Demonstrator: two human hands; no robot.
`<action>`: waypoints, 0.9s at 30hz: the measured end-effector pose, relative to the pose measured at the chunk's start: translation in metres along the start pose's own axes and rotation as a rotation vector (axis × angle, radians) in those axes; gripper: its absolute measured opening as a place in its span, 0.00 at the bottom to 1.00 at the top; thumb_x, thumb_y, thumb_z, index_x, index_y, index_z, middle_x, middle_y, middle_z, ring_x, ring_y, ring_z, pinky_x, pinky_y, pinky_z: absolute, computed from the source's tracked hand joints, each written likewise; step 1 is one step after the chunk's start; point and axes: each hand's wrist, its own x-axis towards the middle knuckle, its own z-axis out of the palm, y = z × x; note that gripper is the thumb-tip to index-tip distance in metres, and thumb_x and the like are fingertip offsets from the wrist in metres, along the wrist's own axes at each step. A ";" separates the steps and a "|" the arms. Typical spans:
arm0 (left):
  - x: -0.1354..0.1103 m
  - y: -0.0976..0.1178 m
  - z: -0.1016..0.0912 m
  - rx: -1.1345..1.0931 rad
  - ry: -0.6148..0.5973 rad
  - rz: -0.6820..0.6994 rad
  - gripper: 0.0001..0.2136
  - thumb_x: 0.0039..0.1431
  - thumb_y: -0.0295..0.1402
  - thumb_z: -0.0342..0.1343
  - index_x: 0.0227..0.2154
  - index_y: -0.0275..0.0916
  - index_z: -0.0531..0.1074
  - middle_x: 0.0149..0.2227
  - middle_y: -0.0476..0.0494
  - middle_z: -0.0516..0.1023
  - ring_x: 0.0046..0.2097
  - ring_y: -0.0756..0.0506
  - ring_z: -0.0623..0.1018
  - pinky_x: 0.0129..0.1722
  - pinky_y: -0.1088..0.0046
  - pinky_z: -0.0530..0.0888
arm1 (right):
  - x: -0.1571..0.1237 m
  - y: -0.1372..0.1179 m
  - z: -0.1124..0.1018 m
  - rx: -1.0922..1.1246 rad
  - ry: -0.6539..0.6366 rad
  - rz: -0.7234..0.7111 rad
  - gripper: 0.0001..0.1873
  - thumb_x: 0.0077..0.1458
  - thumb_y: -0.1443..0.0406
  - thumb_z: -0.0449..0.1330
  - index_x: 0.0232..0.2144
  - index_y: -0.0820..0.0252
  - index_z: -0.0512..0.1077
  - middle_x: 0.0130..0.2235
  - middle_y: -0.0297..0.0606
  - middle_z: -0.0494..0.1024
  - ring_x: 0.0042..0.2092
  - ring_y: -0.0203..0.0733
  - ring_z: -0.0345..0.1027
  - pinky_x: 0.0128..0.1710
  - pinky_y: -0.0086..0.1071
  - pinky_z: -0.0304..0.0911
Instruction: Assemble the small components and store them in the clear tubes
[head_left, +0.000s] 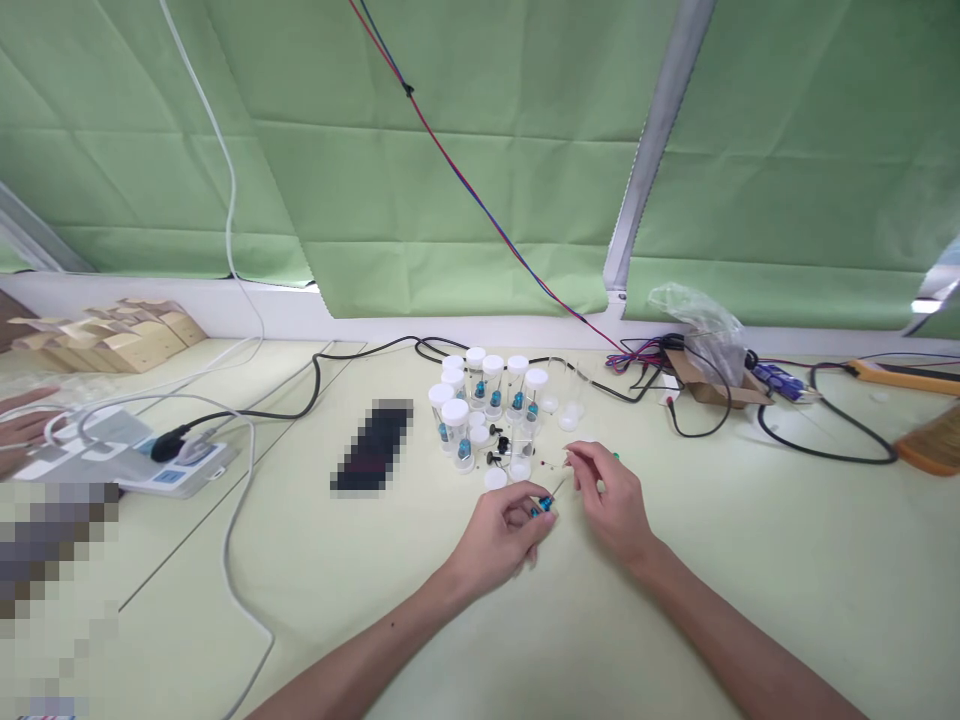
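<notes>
My left hand (pixel 501 538) is closed in a pinch on a small blue component (pixel 543 506) with thin wire legs, low over the pale table (pixel 750 560). My right hand (pixel 611 500) sits just to its right, fingers curled and pinched near the wire end and a tiny green part (pixel 615 457); what it grips is too small to name. Just beyond both hands stands a cluster of clear vials with white caps (pixel 487 395), several holding blue components. Loose white caps (pixel 496 479) and small black parts (pixel 501 444) lie at the cluster's near edge.
A dark flat object (pixel 373 447) lies left of the vials. Black cables (pixel 315 385) and red-blue wires (pixel 480 200) cross the back. A cardboard box with a plastic bag (pixel 705 340) stands at back right. Another person's hand (pixel 22 430) rests by a white device (pixel 120 455) at far left. Wooden blocks (pixel 112 335) lie behind.
</notes>
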 end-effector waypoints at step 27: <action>0.002 0.000 0.001 -0.214 -0.128 -0.008 0.16 0.52 0.41 0.61 0.38 0.34 0.71 0.26 0.49 0.70 0.19 0.52 0.71 0.17 0.76 0.66 | 0.000 -0.006 0.000 0.116 -0.082 -0.063 0.11 0.64 0.70 0.48 0.42 0.56 0.69 0.38 0.37 0.77 0.31 0.35 0.70 0.32 0.30 0.66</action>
